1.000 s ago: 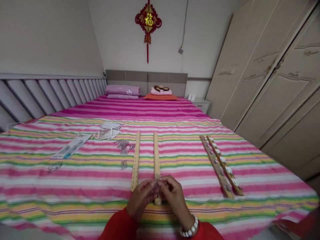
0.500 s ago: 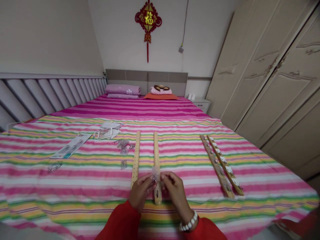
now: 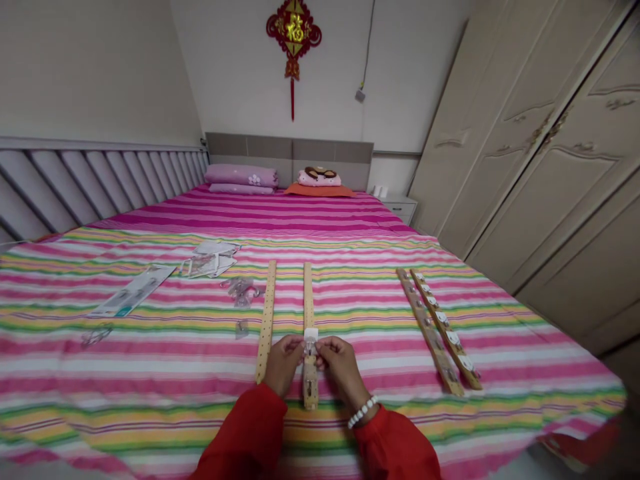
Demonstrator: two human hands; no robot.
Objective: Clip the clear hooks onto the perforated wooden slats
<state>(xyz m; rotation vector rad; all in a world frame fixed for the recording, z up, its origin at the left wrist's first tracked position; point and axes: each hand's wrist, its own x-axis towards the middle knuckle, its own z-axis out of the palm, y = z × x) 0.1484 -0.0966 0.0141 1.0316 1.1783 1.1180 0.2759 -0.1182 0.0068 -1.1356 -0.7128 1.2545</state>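
Observation:
A clear adhesive hook (image 3: 310,347) with a white patch at its top lies over the middle wooden strip (image 3: 308,293). My left hand (image 3: 283,365) pinches its left edge, and my right hand (image 3: 344,368), with a white bead bracelet at the wrist, pinches the right edge. Nearer to me, another clear hook (image 3: 309,387) sits on the same strip's end. A second wooden strip (image 3: 267,317), dotted with holes, runs beside my left hand. Further left are several loose clear hooks (image 3: 242,292) in a cluster and a single one (image 3: 241,328).
On the right lie two strips, a brown one (image 3: 430,332) with hooks and one with white hooks (image 3: 449,335). To the left are a hook package (image 3: 134,291), white papers (image 3: 211,260) and thin metal pieces (image 3: 97,335). Everything rests on a striped bedspread (image 3: 175,373).
The clear hook, earlier held tilted over the strip, now lies along it between my fingers, with a white patch showing at its top. The whole view has shifted slightly.

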